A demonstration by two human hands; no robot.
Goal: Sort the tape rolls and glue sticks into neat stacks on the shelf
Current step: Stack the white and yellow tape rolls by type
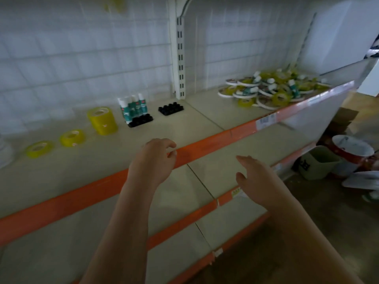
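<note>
On the top shelf [61, 173] stand yellow tape rolls: a tall stack [102, 120], a lower stack [72, 137] and a single roll [39, 149]. Several glue sticks [133, 107] stand upright in a black holder [140, 121]; a second black holder [171, 108] stands with nothing in it. A mixed pile of tape rolls and glue sticks [272, 88] lies at the right end. My left hand [156, 158] hovers at the shelf's orange front edge, fingers loosely curled, holding nothing. My right hand [258, 179] reaches out over the lower shelf with straight fingers, holding nothing.
A white slotted upright [180, 58] divides the wire-grid back wall. Below are two more beige shelves with orange edges [184, 220]. On the floor at right stand a green bin [317, 163] and a red and white pot [352, 152].
</note>
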